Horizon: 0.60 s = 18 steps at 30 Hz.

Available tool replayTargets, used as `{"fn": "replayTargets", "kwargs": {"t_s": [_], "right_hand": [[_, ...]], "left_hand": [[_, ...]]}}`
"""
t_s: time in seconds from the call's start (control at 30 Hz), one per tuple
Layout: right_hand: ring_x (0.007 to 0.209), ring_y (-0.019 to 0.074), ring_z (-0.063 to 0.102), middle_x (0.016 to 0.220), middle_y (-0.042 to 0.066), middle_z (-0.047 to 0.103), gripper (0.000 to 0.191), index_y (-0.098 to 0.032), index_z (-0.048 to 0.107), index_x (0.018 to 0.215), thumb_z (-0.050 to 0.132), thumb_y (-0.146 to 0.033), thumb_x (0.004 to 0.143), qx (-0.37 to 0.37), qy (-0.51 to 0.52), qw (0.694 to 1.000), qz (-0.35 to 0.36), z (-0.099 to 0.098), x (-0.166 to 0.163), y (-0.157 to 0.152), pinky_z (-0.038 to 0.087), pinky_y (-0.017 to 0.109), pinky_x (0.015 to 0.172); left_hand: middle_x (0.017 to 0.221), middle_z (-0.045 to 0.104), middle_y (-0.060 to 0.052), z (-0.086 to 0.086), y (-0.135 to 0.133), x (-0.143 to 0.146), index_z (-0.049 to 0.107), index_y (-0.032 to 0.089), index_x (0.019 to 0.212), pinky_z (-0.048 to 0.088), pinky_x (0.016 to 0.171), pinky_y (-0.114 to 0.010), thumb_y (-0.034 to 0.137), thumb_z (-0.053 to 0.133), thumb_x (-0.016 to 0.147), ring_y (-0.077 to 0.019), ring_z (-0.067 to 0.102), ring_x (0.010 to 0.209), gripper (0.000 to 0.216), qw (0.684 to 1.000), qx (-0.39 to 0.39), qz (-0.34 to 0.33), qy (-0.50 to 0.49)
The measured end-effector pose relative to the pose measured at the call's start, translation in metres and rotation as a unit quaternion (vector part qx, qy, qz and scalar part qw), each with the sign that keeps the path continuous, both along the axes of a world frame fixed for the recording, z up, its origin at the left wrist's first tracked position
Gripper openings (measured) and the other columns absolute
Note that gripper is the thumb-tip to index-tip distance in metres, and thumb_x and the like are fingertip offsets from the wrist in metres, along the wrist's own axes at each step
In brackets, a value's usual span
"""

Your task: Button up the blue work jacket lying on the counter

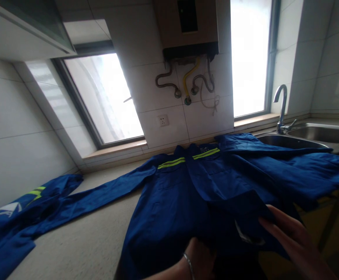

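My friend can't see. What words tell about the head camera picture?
A right hand holds, and a left hand touches, the lower part of a blue jacket with yellow-green stripes, spread over a counter. More blue clothing lies at left; behind are windows, at right a sink.

On the speckled beige counter (79,241), the blue jacket (163,206) is showing lime stripes (206,154) near the back edge; blue cloth (49,210) by the left edge is bearing a white emblem (10,209)

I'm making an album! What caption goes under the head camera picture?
Left hand and right hand at the lower end of a blue jacket spread over the counter.
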State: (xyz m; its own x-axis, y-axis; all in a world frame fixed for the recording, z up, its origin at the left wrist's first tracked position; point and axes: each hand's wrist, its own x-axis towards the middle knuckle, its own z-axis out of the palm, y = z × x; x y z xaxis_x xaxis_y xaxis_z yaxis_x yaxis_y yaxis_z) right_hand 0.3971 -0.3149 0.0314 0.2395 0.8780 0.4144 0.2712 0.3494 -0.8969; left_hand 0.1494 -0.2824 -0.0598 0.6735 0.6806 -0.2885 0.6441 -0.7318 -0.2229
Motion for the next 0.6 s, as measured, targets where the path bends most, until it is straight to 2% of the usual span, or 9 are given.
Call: {"fn": "replayTargets", "kwargs": {"t_s": [0.13, 0.2, 0.27, 0.33, 0.4, 0.5, 0.6], "right_hand": [[0.054, 0.0164, 0.061, 0.063, 0.001, 0.065, 0.025, -0.02, 0.069, 0.067, 0.07, -0.045, 0.064, -0.016, -0.033, 0.999, 0.029, 0.0, -0.007, -0.003, 0.053, 0.019, 0.051], [0.054, 0.0163, 0.062, 0.064, 0.001, 0.066, 0.027, -0.02, 0.07, 0.069, 0.071, -0.046, 0.062, -0.007, -0.03, 0.999, 0.006, -0.003, -0.009, -0.003, 0.053, 0.018, 0.051], [0.054, 0.0166, 0.063, 0.065, 0.001, 0.066, 0.029, -0.02, 0.071, 0.072, 0.073, -0.046, 0.06, 0.006, -0.024, 0.999, -0.027, -0.006, -0.01, -0.003, 0.053, 0.017, 0.05], [0.056, 0.017, 0.064, 0.066, 0.001, 0.067, 0.03, -0.021, 0.072, 0.075, 0.073, -0.046, 0.058, 0.016, -0.026, 0.998, -0.046, -0.008, -0.009, -0.003, 0.053, 0.017, 0.051], [0.059, 0.018, 0.065, 0.069, 0.001, 0.069, 0.032, -0.022, 0.073, 0.076, 0.074, -0.048, 0.057, 0.029, -0.033, 0.997, -0.063, -0.01, -0.009, -0.004, 0.054, 0.017, 0.053], [0.064, 0.0195, 0.066, 0.075, 0.003, 0.07, 0.035, -0.023, 0.074, 0.079, 0.072, -0.05, 0.059, 0.047, -0.048, 0.994, -0.086, -0.01, -0.008, -0.007, 0.056, 0.019, 0.056], [0.063, 0.0188, 0.066, 0.075, 0.003, 0.071, 0.033, -0.023, 0.074, 0.08, 0.068, -0.05, 0.063, 0.047, -0.071, 0.994, -0.073, -0.007, -0.008, -0.009, 0.056, 0.018, 0.056]], "left_hand": [[0.076, 0.069, -0.015, -0.01, 0.005, 0.005, 0.033, 0.02, 0.139, 0.043, 0.06, -0.037, 0.054, 0.052, 0.082, -0.0302, 0.065, 0.071, 0.069, 0.999, 0.022, -0.011, -0.04], [0.074, 0.068, -0.016, -0.015, 0.006, 0.01, 0.043, 0.016, 0.133, 0.042, 0.058, -0.037, 0.052, 0.051, 0.082, -0.0302, 0.064, 0.07, 0.062, 0.999, 0.028, 0.013, -0.044], [0.074, 0.068, -0.016, -0.016, 0.005, 0.013, 0.058, 0.014, 0.116, 0.042, 0.059, -0.037, 0.051, 0.053, 0.081, -0.0303, 0.064, 0.07, 0.051, 0.999, 0.017, 0.033, -0.036], [0.076, 0.068, -0.016, -0.011, 0.004, 0.015, 0.065, 0.014, 0.098, 0.042, 0.059, -0.038, 0.049, 0.055, 0.08, -0.0305, 0.064, 0.071, 0.041, 0.999, 0.0, 0.033, -0.027], [0.073, 0.067, -0.015, -0.003, 0.001, 0.017, 0.067, 0.014, 0.09, 0.04, 0.057, -0.035, 0.041, 0.055, 0.081, -0.0288, 0.063, 0.068, 0.03, 0.999, -0.015, 0.027, -0.026], [0.072, 0.066, -0.016, 0.008, -0.011, 0.022, 0.065, 0.015, 0.097, 0.035, 0.051, -0.03, 0.024, 0.051, 0.083, -0.0257, 0.062, 0.062, 0.022, 0.998, 0.016, 0.039, -0.056], [0.081, 0.066, -0.017, 0.009, -0.029, 0.029, 0.064, 0.019, 0.098, 0.03, 0.046, -0.027, 0.019, 0.051, 0.081, -0.024, 0.06, 0.06, 0.021, 0.99, 0.084, 0.058, -0.101]]}}
